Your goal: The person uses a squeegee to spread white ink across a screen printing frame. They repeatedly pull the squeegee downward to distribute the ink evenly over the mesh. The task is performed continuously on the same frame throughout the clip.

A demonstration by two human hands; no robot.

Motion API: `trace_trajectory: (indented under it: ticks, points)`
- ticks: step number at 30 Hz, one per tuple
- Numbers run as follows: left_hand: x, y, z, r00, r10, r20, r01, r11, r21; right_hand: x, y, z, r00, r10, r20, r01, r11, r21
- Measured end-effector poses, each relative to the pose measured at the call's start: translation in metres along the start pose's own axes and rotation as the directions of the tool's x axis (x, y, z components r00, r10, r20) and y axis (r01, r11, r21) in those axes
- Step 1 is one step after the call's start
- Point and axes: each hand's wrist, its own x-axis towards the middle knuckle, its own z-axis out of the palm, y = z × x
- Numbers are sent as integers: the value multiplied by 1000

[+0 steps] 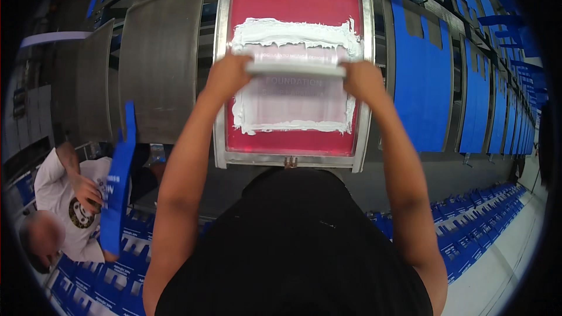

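A: Workshop; blue sheets lined up right. Pale bar across pink screen, within metal frame; left hand and right hand grip its ends.
B: Best, I'd judge: bar level, both ends pressed alike, white paste dragged evenly.

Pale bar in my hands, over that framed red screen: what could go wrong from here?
Smearing: the left hand and right hand grip the pale bar close to the thick white paste, so they might pick some up.
Uneven spread: the paste lies in ragged bands, so pressing harder at one end could leave a patchy layer.
Stray paste: at the upper right it lies close to the grey frame, so some might get pushed against it.
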Motion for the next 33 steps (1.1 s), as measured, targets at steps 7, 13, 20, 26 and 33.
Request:
trace_trajectory:
  ticks: [7, 13, 20, 26, 33]
  points:
    - [-112, -1, 77, 952, 250, -177, -265, 961, -73, -104, -18, 94, 978, -49, -201, 69, 993, 94]
    - [66, 2, 4, 990, 104, -99, -105, 995, -1, 61, 37, 16, 983, -26, -184, 25, 1000, -8]
    - [-94, 10, 28, 983, 182, -2, -181, 977, -109, -96, -13, 48, 999, -6, 31, 5, 1000, 25]
    - [-61, 2, 63, 967, 207, -152, -221, 972, -83, -69, -4, 77, 981, -22, -193, 34, 998, 61]
    - [98, 1, -9, 998, 56, 14, -56, 998, -19, 83, 40, -14, 1000, -5, 0, 5, 1000, 17]
